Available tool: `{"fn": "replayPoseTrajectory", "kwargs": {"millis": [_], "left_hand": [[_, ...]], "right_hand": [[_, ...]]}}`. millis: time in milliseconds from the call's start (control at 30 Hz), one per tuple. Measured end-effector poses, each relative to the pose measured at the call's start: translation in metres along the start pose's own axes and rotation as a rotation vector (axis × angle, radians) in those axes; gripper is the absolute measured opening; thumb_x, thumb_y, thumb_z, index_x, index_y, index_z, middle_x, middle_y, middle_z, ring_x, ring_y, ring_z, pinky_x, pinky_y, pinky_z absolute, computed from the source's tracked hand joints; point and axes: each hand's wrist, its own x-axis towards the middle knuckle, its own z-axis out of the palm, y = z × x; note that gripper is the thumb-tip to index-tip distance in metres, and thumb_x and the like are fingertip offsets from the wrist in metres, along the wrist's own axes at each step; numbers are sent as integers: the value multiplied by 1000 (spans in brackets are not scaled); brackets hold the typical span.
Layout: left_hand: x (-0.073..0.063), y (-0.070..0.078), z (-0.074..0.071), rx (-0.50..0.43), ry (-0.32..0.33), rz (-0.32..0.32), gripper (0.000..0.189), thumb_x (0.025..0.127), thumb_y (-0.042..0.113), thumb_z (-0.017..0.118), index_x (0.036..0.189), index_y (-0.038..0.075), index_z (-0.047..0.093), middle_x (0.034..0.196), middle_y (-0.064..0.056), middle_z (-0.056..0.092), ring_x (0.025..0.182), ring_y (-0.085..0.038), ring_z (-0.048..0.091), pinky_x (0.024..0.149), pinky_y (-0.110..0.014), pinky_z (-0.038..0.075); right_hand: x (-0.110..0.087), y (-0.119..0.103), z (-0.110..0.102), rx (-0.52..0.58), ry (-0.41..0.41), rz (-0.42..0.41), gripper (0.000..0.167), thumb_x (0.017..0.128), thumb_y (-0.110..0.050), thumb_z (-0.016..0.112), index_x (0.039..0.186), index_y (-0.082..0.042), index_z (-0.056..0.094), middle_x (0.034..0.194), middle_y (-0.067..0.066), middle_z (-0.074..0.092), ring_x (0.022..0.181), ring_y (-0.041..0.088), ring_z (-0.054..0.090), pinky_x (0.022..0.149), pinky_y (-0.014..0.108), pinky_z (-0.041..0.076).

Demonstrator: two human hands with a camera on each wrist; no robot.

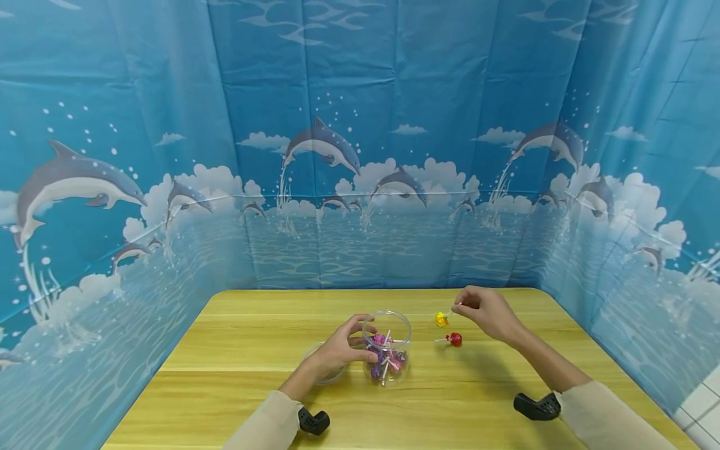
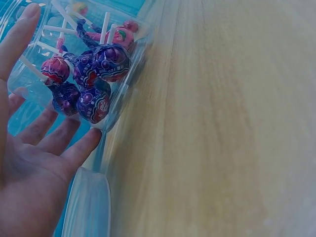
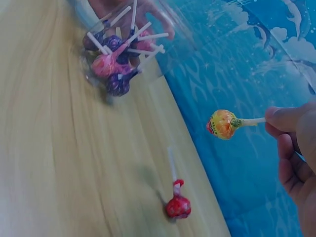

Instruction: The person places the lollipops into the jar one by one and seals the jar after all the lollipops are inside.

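Observation:
My left hand (image 1: 343,348) holds a clear plastic jar (image 1: 409,326) from its left side, the thumb in front and the fingers round the back. Inside the jar are several lollipops (image 2: 94,103) in purple and pink wrappers, their white sticks pointing various ways. By the end of its stick, my right hand (image 1: 492,317) pinches a yellow lollipop (image 3: 224,124) between thumb and fingertips, over the far right part of the table. A red lollipop (image 1: 455,339) lies on the wood just below it in the head view, stick toward the jar.
A round clear lid (image 2: 91,205) lies on the table to the left of the jar, partly hidden under my left hand. The wooden table (image 1: 225,350) has rounded far corners. A blue dolphin-print curtain (image 1: 349,250) hangs behind and at both sides.

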Motion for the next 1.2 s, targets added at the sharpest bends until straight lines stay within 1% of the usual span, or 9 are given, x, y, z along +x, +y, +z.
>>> {"fn": "replayPoseTrajectory", "kwargs": {"millis": [133, 367, 567, 767, 933, 1000, 1033, 1133, 1200], "left_hand": [[0, -1, -1, 5, 0, 4, 75, 92, 20, 83, 156, 20, 42, 146, -18, 50, 134, -34, 52, 108, -47, 46], [2, -4, -3, -3, -14, -2, 75, 92, 23, 82, 155, 21, 42, 148, -24, 46, 133, -32, 53, 104, -44, 50], [3, -4, -4, -6, -22, 1, 75, 92, 25, 83, 155, 21, 42, 148, -25, 46, 132, -30, 55, 105, -42, 49], [2, -2, -2, -6, -17, -4, 74, 92, 22, 82, 155, 21, 43, 146, -22, 48, 131, -31, 55, 104, -42, 50], [2, -1, -1, -1, -1, -11, 73, 92, 21, 82, 154, 22, 44, 145, -18, 50, 131, -32, 55, 104, -43, 50], [2, 0, -1, -2, 2, -14, 74, 92, 21, 82, 155, 20, 43, 145, -18, 50, 131, -32, 55, 104, -44, 50], [3, -1, -1, -3, 1, -15, 75, 92, 21, 83, 156, 18, 42, 145, -18, 51, 132, -33, 54, 104, -45, 50], [3, -1, -1, 2, -2, -16, 79, 92, 23, 83, 158, 12, 38, 144, -17, 51, 132, -33, 54, 104, -45, 50], [3, -1, -1, 8, -4, -17, 80, 92, 24, 83, 158, 13, 38, 144, -14, 52, 132, -33, 54, 104, -45, 50]], "right_hand": [[7, -8, 1, 25, 0, -15, 14, 101, -20, 71, 97, -6, 71, 85, -3, 68, 73, 15, 64, 63, 32, 51], [21, -23, 7, 67, 29, -52, 11, 100, -18, 72, 97, -7, 71, 85, -2, 68, 72, 16, 64, 63, 32, 51], [29, -36, 14, 137, 31, -74, 11, 100, -17, 73, 98, -7, 71, 86, 0, 68, 72, 18, 64, 62, 31, 51], [35, -50, 26, 189, -29, -101, 7, 100, -15, 72, 97, -9, 71, 86, 1, 68, 70, 19, 61, 60, 31, 49], [37, -60, 37, 194, -97, -133, 6, 100, -13, 71, 95, -10, 71, 85, 0, 67, 68, 18, 59, 60, 30, 48], [37, -65, 42, 191, -124, -140, 6, 100, -9, 70, 95, -8, 71, 84, 1, 67, 65, 17, 55, 58, 29, 46], [36, -72, 42, 190, -138, -145, 6, 100, -6, 69, 94, -7, 70, 83, 2, 66, 63, 16, 53, 58, 28, 44], [36, -73, 48, 201, -180, -165, 7, 100, -6, 70, 93, -8, 70, 83, 4, 67, 61, 14, 50, 57, 27, 42], [37, -73, 52, 200, -205, -174, 7, 99, -8, 71, 93, -10, 71, 83, 4, 68, 61, 13, 49, 57, 27, 42]]}}
